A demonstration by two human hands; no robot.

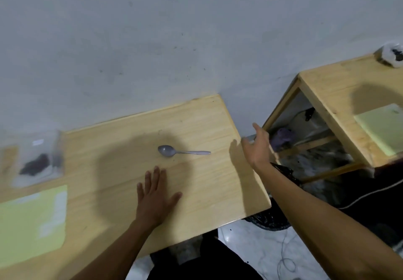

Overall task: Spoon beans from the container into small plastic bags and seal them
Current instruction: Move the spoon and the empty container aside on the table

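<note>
The left hand (156, 194) lies flat, fingers spread, on the bench (207, 183) near the spoon (181, 151), while the right hand (258, 146) hangs open, holding nothing.

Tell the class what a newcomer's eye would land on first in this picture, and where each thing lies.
A grey spoon lies alone near the middle of the wooden table, bowl to the left. The left hand rests flat on the table just below it, while the right hand reaches open past the table's right edge. At the far left lies a blurred clear bag with something dark inside.
</note>
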